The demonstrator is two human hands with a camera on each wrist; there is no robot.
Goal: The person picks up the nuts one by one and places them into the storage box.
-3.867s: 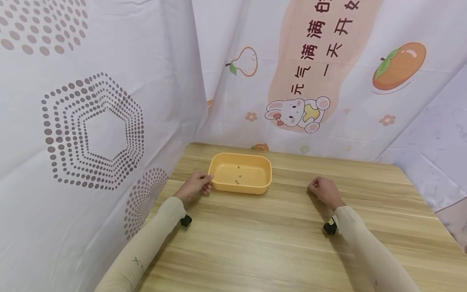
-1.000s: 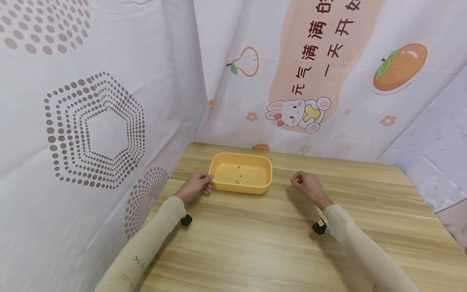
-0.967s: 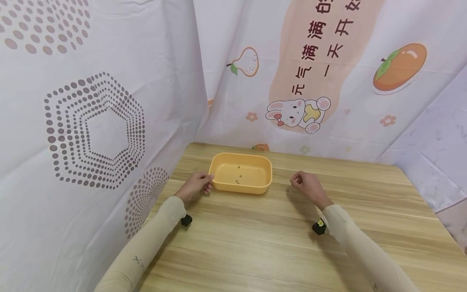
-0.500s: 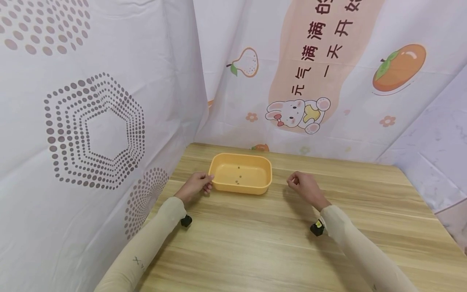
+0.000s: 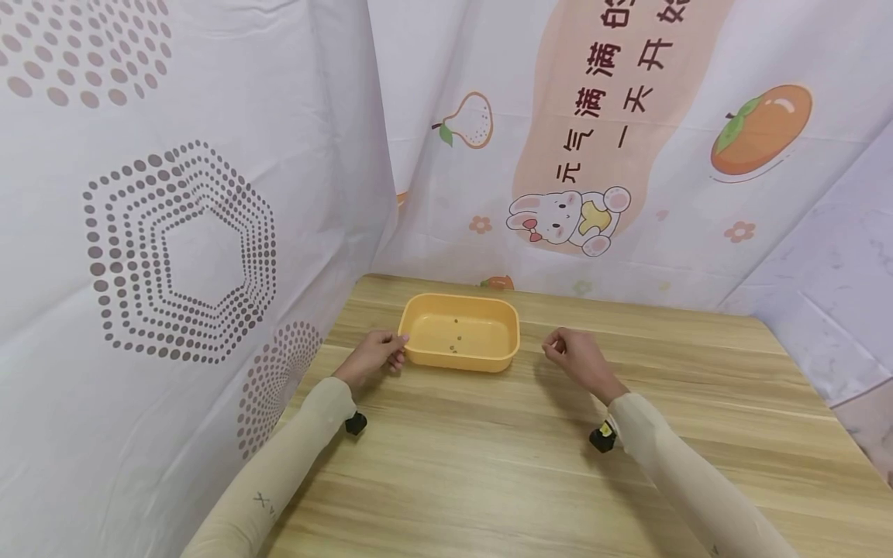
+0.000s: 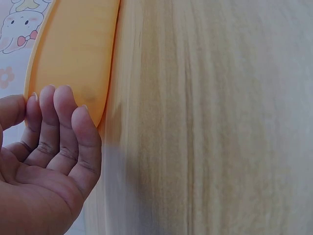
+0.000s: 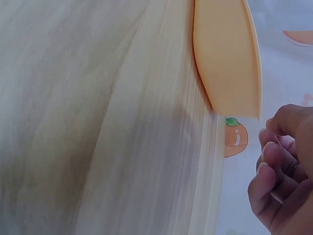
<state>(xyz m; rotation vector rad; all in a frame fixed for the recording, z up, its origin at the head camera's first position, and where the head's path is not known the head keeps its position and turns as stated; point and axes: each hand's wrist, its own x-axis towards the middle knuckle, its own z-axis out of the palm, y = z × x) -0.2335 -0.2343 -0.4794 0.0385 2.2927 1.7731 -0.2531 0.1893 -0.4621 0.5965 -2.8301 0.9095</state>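
Observation:
A yellow-orange plastic tray [image 5: 460, 360] stands on the wooden table, with several small dark pieces [image 5: 456, 339] scattered over its floor. At its left end my left hand [image 5: 373, 356] pinches the rim between thumb and index finger. The left wrist view shows the other fingers [image 6: 66, 105] bent along the tray's outer wall. My right hand [image 5: 579, 360] hovers a short way right of the tray, thumb and index tips together. In the right wrist view its fingertips [image 7: 268, 142] are near the tray's end, and nothing shows between them.
Behind the table [image 5: 488, 465] hangs a white curtain [image 5: 446, 194] printed with fruit and a rabbit. Another white curtain [image 5: 209, 256] with dotted patterns runs close along the left side. A black wrist camera [image 5: 603, 438] sits under the right wrist.
My right hand has moved left toward the tray from farther right over the table. The left hand and the tray have stayed in place.

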